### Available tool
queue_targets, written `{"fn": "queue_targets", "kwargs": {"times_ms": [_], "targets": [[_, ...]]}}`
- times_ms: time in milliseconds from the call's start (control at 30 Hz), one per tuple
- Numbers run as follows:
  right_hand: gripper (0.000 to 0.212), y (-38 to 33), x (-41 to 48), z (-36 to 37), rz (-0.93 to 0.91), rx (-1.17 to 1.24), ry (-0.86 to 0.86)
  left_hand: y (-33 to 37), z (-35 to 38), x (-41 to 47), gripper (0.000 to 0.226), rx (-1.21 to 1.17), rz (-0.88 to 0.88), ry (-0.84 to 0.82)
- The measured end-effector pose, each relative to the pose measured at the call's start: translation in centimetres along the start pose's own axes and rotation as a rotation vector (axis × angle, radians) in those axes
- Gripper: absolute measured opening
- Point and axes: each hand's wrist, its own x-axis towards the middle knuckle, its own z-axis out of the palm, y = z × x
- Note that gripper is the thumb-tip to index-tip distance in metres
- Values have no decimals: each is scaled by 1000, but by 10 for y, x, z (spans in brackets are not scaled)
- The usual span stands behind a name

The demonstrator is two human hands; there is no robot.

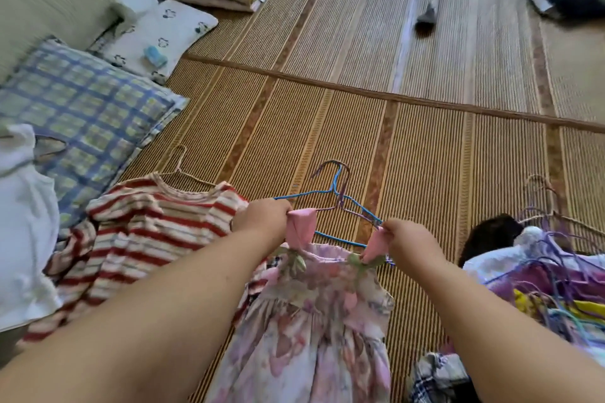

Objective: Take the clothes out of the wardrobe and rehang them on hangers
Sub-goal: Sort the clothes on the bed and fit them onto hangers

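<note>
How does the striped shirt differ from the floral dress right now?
The striped shirt has red and cream bands; the dress is pink floral. The shirt lies unheld, a hanger hook at its neck; the dress is pinched by its straps in the left hand and right hand, over a blue hanger. Both rest on the mat.

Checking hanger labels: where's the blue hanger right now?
Head view, centre: the blue hanger sits between the left hand and right hand, at the top of the floral dress, over the woven mat, right of the striped shirt.
</note>
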Motion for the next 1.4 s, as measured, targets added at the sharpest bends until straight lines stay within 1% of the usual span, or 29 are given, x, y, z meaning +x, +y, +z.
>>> {"fn": "queue_targets", "kwargs": {"times_ms": [133, 200, 233, 300, 367, 400, 467, 567, 700, 800, 967, 1067, 1133, 1200, 1300, 1400], "targets": [[30, 5, 26, 17, 58, 18, -50, 8, 16, 25, 26, 51, -45, 23], [35, 7, 34, 22, 61, 58, -42, 8, 21, 32, 29, -4, -72, 73], [40, 8, 35, 25, 54, 87, -28, 6, 24, 33, 30, -55, -72, 97], [51, 12, 32, 29, 17, 102, 11, 7, 29, 27, 39, -79, 1, 95], [57, 13, 16, 31, -36, 70, 14, 12, 32, 5, 53, -93, 62, 57], [58, 15, 7, 32, -56, 71, 18, 15, 32, -9, 56, -105, 78, 57], [60, 18, -19, 32, -92, 65, 47, 22, 35, -40, 58, -118, 128, 66], [62, 25, -67, 31, -150, -42, 97, 33, 40, -91, 62, -135, 204, 0], [67, 40, -145, 28, -78, -112, 109, 56, 44, -168, 60, -119, 313, -19], [67, 60, -199, 31, -31, -61, 136, 77, 50, -221, 60, -147, 365, -46], [66, 114, -287, 42, 33, -24, 236, 121, 77, -291, 59, -154, 482, -100], [64, 163, -325, 42, 144, -77, 192, 154, 93, -320, 59, -157, 502, -168], [63, 199, -343, 36, 209, -70, 190, 178, 105, -334, 60, -147, 506, -212], [62, 238, -353, 28, 250, -62, 212, 202, 122, -338, 60, -118, 508, -233], [62, 295, -346, 13, 294, -107, 173, 241, 143, -336, 59, -79, 495, -274], [62, 344, -317, -2, 258, -157, 148, 280, 165, -325, 65, -115, 417, -342]]}}
